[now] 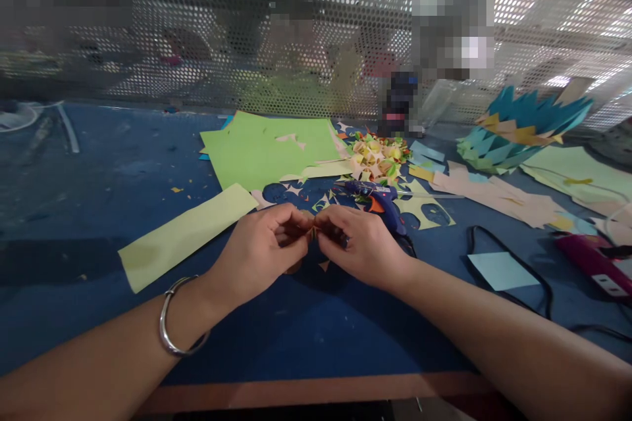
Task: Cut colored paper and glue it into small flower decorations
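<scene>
My left hand (pixel 264 247) and my right hand (pixel 363 243) meet fingertip to fingertip above the blue table. Both are closed in a pinch on one small tan piece of paper (pixel 314 231), mostly hidden by the fingers. Just behind my right hand lies a blue glue gun (pixel 388 202) with an orange trigger. A pale green paper strip (pixel 185 233) slants away to the left of my left hand. Small paper scraps (pixel 324 266) are scattered under and around the fingers.
Green paper sheets (pixel 271 148) lie at the back beside a pile of small paper flowers (pixel 378 158). On the right are a blue zigzag paper basket (pixel 518 131), pink strips (pixel 498 194), a light-blue square (pixel 502 270), a black cord (pixel 518 247) and a magenta power strip (pixel 592 263).
</scene>
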{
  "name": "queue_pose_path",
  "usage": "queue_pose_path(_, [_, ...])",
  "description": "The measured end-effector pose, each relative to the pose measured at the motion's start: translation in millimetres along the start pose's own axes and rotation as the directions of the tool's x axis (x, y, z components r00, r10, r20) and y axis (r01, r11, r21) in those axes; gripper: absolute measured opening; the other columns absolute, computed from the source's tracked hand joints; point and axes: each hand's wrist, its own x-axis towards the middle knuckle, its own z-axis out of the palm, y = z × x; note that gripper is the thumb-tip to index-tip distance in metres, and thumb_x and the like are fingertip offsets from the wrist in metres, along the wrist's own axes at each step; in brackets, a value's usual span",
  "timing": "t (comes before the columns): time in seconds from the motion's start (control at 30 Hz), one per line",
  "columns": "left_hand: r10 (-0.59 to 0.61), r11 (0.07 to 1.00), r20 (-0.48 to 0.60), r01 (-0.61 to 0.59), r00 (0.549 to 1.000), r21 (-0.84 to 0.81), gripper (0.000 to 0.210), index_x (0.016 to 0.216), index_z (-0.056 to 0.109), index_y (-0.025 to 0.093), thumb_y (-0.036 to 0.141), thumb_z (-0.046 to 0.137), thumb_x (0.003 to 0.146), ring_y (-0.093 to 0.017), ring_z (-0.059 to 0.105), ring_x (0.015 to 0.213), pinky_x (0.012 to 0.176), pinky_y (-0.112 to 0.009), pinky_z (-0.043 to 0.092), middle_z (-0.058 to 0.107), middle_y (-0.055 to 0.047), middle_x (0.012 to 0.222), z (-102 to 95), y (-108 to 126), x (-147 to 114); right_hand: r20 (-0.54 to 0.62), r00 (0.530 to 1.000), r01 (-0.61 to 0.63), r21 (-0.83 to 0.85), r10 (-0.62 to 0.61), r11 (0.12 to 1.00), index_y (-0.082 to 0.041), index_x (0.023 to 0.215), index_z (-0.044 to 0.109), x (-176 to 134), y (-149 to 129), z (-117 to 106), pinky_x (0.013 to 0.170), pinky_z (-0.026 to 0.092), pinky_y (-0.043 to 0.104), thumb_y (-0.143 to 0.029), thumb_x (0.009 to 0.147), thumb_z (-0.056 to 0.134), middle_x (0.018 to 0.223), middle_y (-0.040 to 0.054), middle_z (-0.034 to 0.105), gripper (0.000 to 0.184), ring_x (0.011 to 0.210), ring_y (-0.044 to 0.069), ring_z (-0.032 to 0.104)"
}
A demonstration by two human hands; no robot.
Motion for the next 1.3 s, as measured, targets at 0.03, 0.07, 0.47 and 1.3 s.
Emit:
queue_pose_path(0.03, [0.007, 1.0, -0.012, -0.007, 1.0, 0.022, 0.003, 0.09, 0.062, 0.019, 0.018, 0.064, 0.088, -0.009, 0.058, 0.054, 0.052, -0.02, 0.048, 0.065, 0.004, 0.065, 0.4, 0.7, -0.5, -0.002, 1.0, -0.004, 0.01, 0.004, 1.0, -0.017, 0.09, 0.061, 0.1, 0.0, 0.5, 0.063, 0.044, 0.026, -0.012, 0.088, 0.055, 0.078, 0.0022, 0.062, 0.008, 0.066, 0.013, 0.057])
queue_pose_path(0.07, [0.016, 0.999, -0.024, -0.015, 1.0, 0.048, 0.002, 0.089, 0.062, 0.019, 0.018, 0.064, 0.088, -0.009, 0.059, 0.054, 0.052, -0.02, 0.049, 0.065, 0.004, 0.064, 0.7, 1.3, -1.0, -0.003, 1.0, -0.006, 0.019, 0.006, 1.0, -0.017, 0.09, 0.061, 0.2, 0.0, 1.0, 0.063, 0.045, 0.026, -0.012, 0.088, 0.055, 0.079, 0.0025, 0.063, 0.009, 0.066, 0.013, 0.058])
queue_pose_path(0.47, [0.16, 0.938, -0.067, -0.13, 0.985, 0.321, 0.008, 0.088, 0.071, 0.02, 0.018, 0.064, 0.086, -0.014, 0.068, 0.064, 0.059, -0.023, 0.054, 0.073, 0.0, 0.072, 0.8, 4.5, -5.1, 0.0, 1.0, 0.004, 0.015, -0.004, 1.0, -0.018, 0.086, 0.062, -1.3, 2.6, 1.8, 0.063, 0.044, 0.026, -0.009, 0.083, 0.057, 0.076, 0.0016, 0.063, 0.011, 0.066, 0.014, 0.057])
queue_pose_path(1.3, [0.236, 0.847, -0.066, -0.171, 0.97, 0.504, 0.008, 0.079, 0.061, 0.02, 0.016, 0.061, 0.086, -0.012, 0.065, 0.063, 0.061, -0.023, 0.048, 0.072, 0.002, 0.072, -1.5, 10.9, -3.9, -0.029, 0.999, 0.016, 0.02, -0.015, 1.0, -0.019, 0.086, 0.061, -0.4, 0.9, 4.5, 0.063, 0.044, 0.025, -0.011, 0.085, 0.056, 0.077, 0.001, 0.064, 0.01, 0.066, 0.013, 0.058])
